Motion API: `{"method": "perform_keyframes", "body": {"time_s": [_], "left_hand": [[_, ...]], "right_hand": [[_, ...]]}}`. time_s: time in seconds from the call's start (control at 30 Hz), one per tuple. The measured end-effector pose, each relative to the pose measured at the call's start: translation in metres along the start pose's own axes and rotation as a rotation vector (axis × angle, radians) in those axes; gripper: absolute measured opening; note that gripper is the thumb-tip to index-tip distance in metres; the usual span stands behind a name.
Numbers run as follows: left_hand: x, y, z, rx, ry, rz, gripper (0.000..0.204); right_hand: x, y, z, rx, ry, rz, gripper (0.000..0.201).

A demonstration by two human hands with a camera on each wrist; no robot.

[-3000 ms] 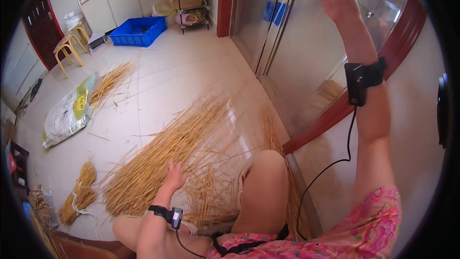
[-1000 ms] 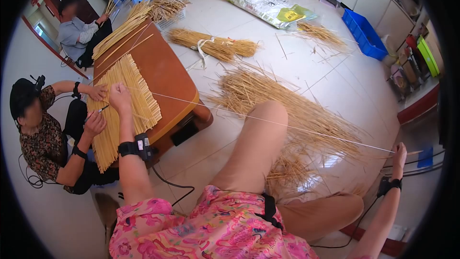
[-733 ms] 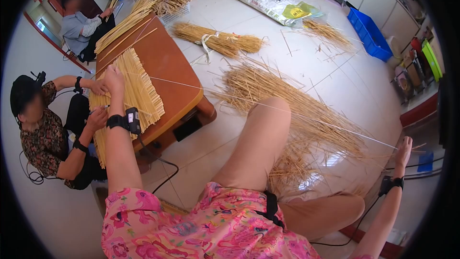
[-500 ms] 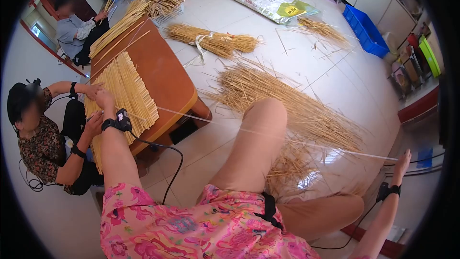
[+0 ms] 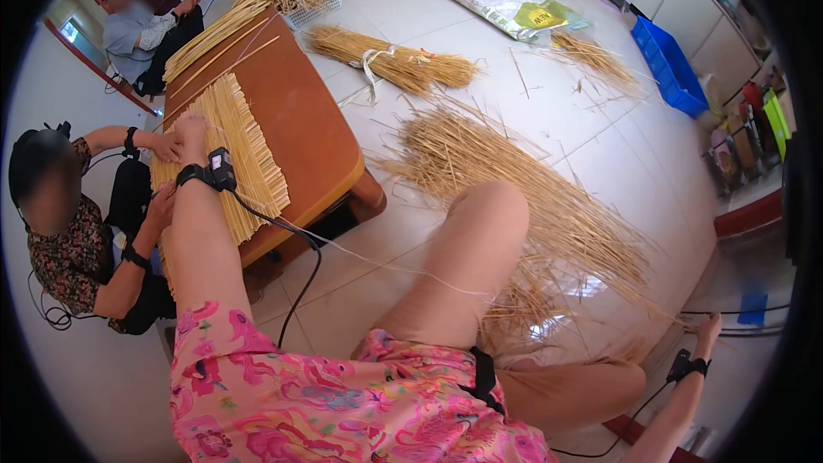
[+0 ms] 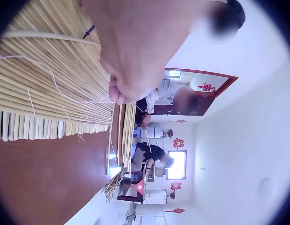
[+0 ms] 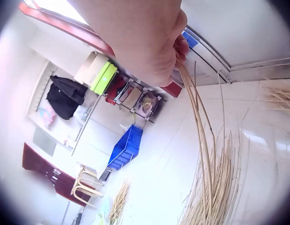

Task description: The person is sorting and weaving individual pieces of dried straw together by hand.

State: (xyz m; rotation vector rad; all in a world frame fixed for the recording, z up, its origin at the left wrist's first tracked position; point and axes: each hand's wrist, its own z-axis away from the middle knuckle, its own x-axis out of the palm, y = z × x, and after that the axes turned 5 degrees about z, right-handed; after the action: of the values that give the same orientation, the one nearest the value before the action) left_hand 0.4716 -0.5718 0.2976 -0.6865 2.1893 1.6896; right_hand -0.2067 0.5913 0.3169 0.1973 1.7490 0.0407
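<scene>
On the brown table (image 5: 309,129) lies a mat of straw stalks (image 5: 244,150) set side by side. My left hand (image 5: 192,130) is over it, fingers curled, pinching a thin white thread (image 6: 56,82) that trails across the mat in the left wrist view. In the head view the white thread (image 5: 377,264) sags from the table edge to my raised knee. Far to the right, my right hand (image 5: 708,334) is held out low by the metal door. The right wrist view shows its fingers pinching long straw stalks (image 7: 196,108), which hang toward the floor pile.
A person (image 5: 64,231) in a black cap sits left of the table, both hands at the mat. A large pile of loose straw (image 5: 523,197) spreads over the floor. Beyond it are a tied straw bundle (image 5: 394,60), a printed sack (image 5: 497,0) and a blue crate (image 5: 669,64).
My view has swung toward the table, and my left hand has gone from the straw pile to the mat. The thread, earlier stretched taut to my right hand, now hangs slack over my knee.
</scene>
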Motion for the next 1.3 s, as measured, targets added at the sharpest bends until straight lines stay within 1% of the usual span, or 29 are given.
{"method": "perform_keyframes", "body": {"time_s": [0.03,0.1,0.13,0.17,0.2,0.23,0.27,0.3,0.37,0.47,0.53,0.6,0.63,0.67,0.7,0.73,0.77,0.8,0.83,0.9,0.97,1.0,1.03,1.1,1.13,1.23,1.3], "left_hand": [[0.007,0.011,0.013,-0.031,-0.021,0.066,0.024],[0.009,0.013,0.016,0.111,-0.099,-0.355,0.024],[0.013,-0.005,0.010,0.218,-0.136,-0.485,0.024],[0.016,-0.022,0.003,0.177,-0.136,-0.457,0.024],[0.019,-0.028,0.004,0.137,-0.134,-0.430,0.025],[0.023,-0.016,0.021,-0.054,-0.108,-0.243,0.027],[0.027,-0.001,0.040,-0.235,-0.046,-0.055,0.030],[0.029,0.001,0.046,-0.303,-0.018,-0.012,0.030],[0.029,0.010,0.052,-0.326,0.011,-0.055,0.031],[0.024,0.027,0.055,-0.272,0.041,-0.309,0.036],[0.023,0.056,0.066,-0.201,0.073,-0.511,0.041],[0.031,0.096,0.094,-0.028,0.053,-0.590,0.046],[0.038,0.115,0.112,0.154,-0.011,-0.532,0.049],[0.048,0.126,0.133,0.441,-0.098,-0.447,0.049],[0.058,0.148,0.162,0.751,-0.234,-0.400,0.048],[0.065,0.189,0.210,0.666,-0.470,-0.207,0.047],[0.067,0.237,0.261,0.566,-0.709,-0.017,0.047],[0.067,0.277,0.310,0.631,-0.828,-0.024,0.047],[0.067,0.303,0.352,0.693,-0.949,-0.030,0.048],[0.079,0.319,0.404,0.929,-1.141,0.067,0.048],[0.092,0.336,0.444,1.124,-1.275,0.097,0.045],[0.099,0.340,0.464,1.165,-1.237,0.140,0.038],[0.105,0.346,0.477,1.221,-1.278,0.123,0.035],[0.114,0.359,0.492,1.331,-1.337,0.071,0.029],[0.112,0.362,0.502,1.323,-1.338,0.087,0.029],[0.109,0.363,0.517,1.438,-1.535,0.044,0.025],[0.115,0.354,0.528,1.575,-1.483,0.008,0.019]], "right_hand": [[-0.007,-0.019,0.007,0.010,0.004,-0.073,0.024],[-0.008,-0.031,0.009,-0.022,0.029,-0.061,0.022],[-0.009,-0.036,0.009,-0.038,0.042,-0.054,0.021],[-0.010,-0.040,0.010,-0.046,0.053,-0.062,0.019],[-0.011,-0.040,0.011,-0.052,0.066,-0.071,0.018],[-0.010,-0.041,0.011,-0.057,0.081,-0.079,0.016],[-0.009,-0.039,0.010,-0.071,0.084,-0.071,0.016],[-0.008,-0.037,0.009,-0.085,0.085,-0.061,0.016],[-0.006,-0.032,0.007,-0.107,0.071,-0.050,0.017],[-0.008,-0.025,0.006,-0.150,0.038,-0.045,0.018],[-0.007,-0.023,0.003,-0.209,0.032,-0.039,0.019],[-0.019,-0.028,0.001,-0.230,0.056,-0.063,0.018],[-0.024,-0.031,0.002,-0.233,0.064,-0.072,0.018],[-0.027,-0.037,0.001,-0.272,0.117,-0.099,0.018],[-0.023,-0.030,-0.002,-0.280,0.142,-0.128,0.018],[-0.016,-0.021,-0.008,-0.289,0.166,-0.156,0.018],[-0.016,-0.022,-0.008,-0.295,0.161,-0.164,0.020],[-0.039,-0.050,0.011,-0.273,0.127,-0.149,0.020],[-0.046,-0.060,0.018,-0.309,0.130,-0.144,0.021],[-0.081,-0.102,0.050,-0.308,0.120,-0.152,0.019],[-0.108,-0.143,0.070,-0.298,0.113,-0.147,0.018],[-0.113,-0.148,0.075,-0.329,0.116,-0.149,0.017],[-0.116,-0.153,0.077,-0.374,0.125,-0.159,0.017],[-0.123,-0.159,0.080,-0.392,0.148,-0.193,0.015],[-0.126,-0.162,0.083,-0.399,0.165,-0.216,0.014],[-0.137,-0.167,0.091,-0.401,0.161,-0.227,0.017],[-0.143,-0.170,0.095,-0.385,0.133,-0.258,0.018]]}}
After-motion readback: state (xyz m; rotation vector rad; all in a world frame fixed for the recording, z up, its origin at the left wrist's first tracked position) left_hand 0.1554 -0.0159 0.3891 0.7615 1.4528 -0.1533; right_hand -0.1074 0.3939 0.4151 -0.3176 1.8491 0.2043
